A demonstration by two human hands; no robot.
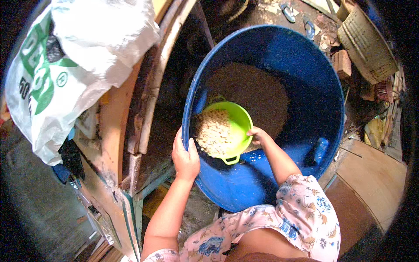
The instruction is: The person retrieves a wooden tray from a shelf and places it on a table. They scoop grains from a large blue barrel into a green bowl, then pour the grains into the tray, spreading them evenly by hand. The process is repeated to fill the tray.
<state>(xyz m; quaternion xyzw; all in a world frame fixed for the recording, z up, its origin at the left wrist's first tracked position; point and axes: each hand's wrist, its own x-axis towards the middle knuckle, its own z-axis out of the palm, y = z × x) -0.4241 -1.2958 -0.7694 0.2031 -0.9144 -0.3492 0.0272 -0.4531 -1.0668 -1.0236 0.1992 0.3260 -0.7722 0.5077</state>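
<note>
- The green bowl (239, 124) is held inside the blue barrel (310, 83), near its left wall, above the brown material (248, 85) lower down; whether the wall is touched by the bowl cannot be told.
- The pale pieces (214, 134) are gathered toward the bowl's left side, while its right side is left bare, so a slow, even tilt seems called for; if the bowl is tipped sharply, the load could be spilled over the left edge.
- With the weight set away from the gripping side, the bowl may be twisted in a one-handed hold; a firm pinch is advised, and the front handle (231, 160) could be used for a surer grip.
- Snagging on the barrel's rim is best avoided by leaving some room on the left.
- By the right hand (258, 136), the bowl's right edge is gripped, with the arm reached over the near rim and angled forward and left.
- By the left hand (186, 158), the barrel's left rim is clasped, thumb toward the inside and fingers outside; the barrel is probably steadied this way.
</note>
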